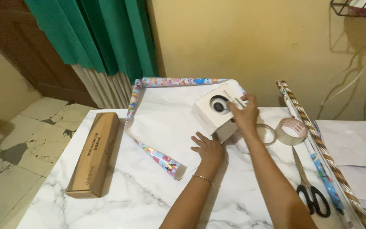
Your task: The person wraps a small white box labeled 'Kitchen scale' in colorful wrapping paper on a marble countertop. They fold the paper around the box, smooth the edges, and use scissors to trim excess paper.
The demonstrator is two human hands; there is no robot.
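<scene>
Long brown cardboard box (93, 155) lies flat at the left of the white marble-pattern tabletop (123, 199), well apart from both hands, parked out of the way by the look of it. Next right: sheet of colourful cartoon-print wrapping paper (166, 116), white underside up, edges curling, spread flat. Left hand (209, 148) lies open, palm down, on the near edge of the paper, probably pinning it; it grips nothing. Just beyond it, right hand (244, 113) is closed on the right side of a white cardboard box with a round black window (217, 111), holding it tilted over the paper. Right of that: two clear tape rolls (291, 130), black-handled scissors (309, 186), rolled wrapping paper (318, 146), all near the right hand.
</scene>
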